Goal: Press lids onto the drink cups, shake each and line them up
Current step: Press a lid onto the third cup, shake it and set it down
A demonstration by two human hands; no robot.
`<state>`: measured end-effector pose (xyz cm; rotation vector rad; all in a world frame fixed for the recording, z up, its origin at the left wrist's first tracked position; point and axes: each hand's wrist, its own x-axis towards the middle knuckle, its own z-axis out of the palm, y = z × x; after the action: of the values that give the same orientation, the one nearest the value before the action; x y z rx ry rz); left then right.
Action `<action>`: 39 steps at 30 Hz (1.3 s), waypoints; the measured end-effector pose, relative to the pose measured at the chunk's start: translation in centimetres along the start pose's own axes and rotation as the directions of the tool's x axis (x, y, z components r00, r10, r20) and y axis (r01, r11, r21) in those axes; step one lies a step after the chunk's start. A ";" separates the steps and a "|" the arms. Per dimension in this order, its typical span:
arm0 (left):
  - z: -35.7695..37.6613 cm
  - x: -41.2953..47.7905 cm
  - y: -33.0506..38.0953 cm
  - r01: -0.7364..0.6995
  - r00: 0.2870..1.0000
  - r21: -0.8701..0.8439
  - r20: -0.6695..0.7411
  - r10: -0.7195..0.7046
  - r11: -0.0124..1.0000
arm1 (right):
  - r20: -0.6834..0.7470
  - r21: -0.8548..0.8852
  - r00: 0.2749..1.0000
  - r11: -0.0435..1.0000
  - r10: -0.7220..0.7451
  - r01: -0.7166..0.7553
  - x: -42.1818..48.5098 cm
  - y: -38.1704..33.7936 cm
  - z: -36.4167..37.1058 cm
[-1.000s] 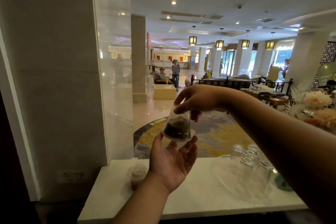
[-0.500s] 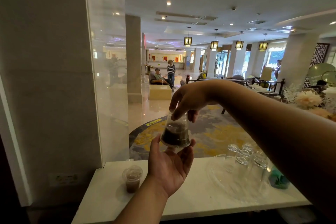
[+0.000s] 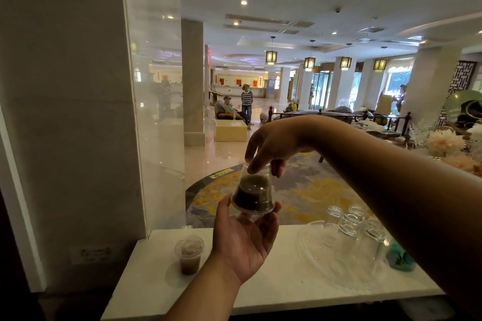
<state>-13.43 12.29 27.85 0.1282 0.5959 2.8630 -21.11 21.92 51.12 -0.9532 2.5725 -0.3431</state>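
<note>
A clear plastic drink cup (image 3: 252, 194) with dark liquid is held upside down in the air above the white counter (image 3: 260, 292). My right hand (image 3: 273, 147) grips its base from above with the fingertips. My left hand (image 3: 245, 240) lies palm up under its lid, fingers cupping the rim. A second lidded cup (image 3: 190, 254) with brown drink stands upright on the counter at the left, apart from both hands.
A clear round tray (image 3: 313, 250) with several upturned glasses (image 3: 348, 224) sits on the counter at the right, beside a teal object (image 3: 400, 259). A glass pane and a wall close off the left. A lobby with people lies beyond the counter.
The inverted cup and both hands have sunk slightly; my left palm has closed up under the lid. The view has tilted down, showing the second cup fully.
</note>
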 end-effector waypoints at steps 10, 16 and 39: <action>-0.4 1.6 0.2 0.024 0.997 0.043 -0.069 -0.021 0.999 | -0.004 0.097 1.000 0.995 -0.017 0.017 -0.3 3.2 0.5; -0.1 4.6 4.4 0.006 0.949 0.541 -0.268 0.167 0.841 | -0.233 0.482 0.972 0.869 0.001 0.114 -1.2 11.5 6.5; -13.2 14.1 -1.1 0.301 0.952 0.628 -0.163 0.258 -0.718 | -0.065 0.933 0.929 0.352 0.365 -0.072 14.2 22.3 33.9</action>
<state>-28.62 11.39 15.92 -0.1231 3.1099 0.4728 -29.45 25.81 9.12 -0.0880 2.0428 -1.7123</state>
